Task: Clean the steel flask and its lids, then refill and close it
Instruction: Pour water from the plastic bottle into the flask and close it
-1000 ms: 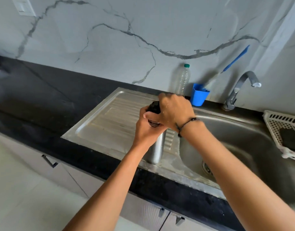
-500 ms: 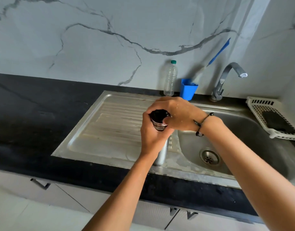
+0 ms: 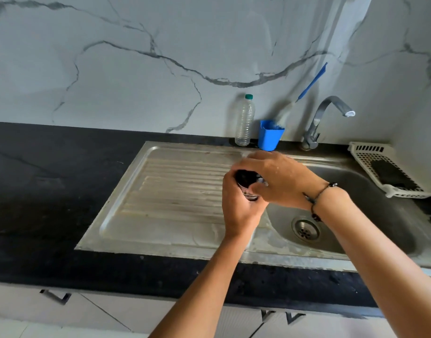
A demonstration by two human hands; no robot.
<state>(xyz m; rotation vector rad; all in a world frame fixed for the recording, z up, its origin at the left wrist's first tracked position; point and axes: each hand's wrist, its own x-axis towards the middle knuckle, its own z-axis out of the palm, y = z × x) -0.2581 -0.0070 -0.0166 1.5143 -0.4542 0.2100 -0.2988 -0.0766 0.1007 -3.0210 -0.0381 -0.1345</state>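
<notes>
The steel flask [image 3: 250, 195] stands upright over the seam between the draining board and the sink basin, mostly hidden by my hands. My left hand [image 3: 239, 211] grips its body from the left. A black lid [image 3: 245, 178] sits on top of the flask, and my right hand [image 3: 278, 179] curls over it from the right, fingers around the lid. Only the lid's dark top and a strip of steel neck show between my hands.
The steel sink [image 3: 356, 215] with its drain [image 3: 305, 230] lies to the right, the ribbed draining board [image 3: 175, 191] to the left. At the back stand a clear plastic bottle [image 3: 244, 120], a blue cup [image 3: 270, 135] and the tap [image 3: 326, 118]. A white basket [image 3: 378, 167] sits far right.
The view has tilted down and shifted left. Both hands stay on the flask and lid; my right hand has turned slightly over the lid.
</notes>
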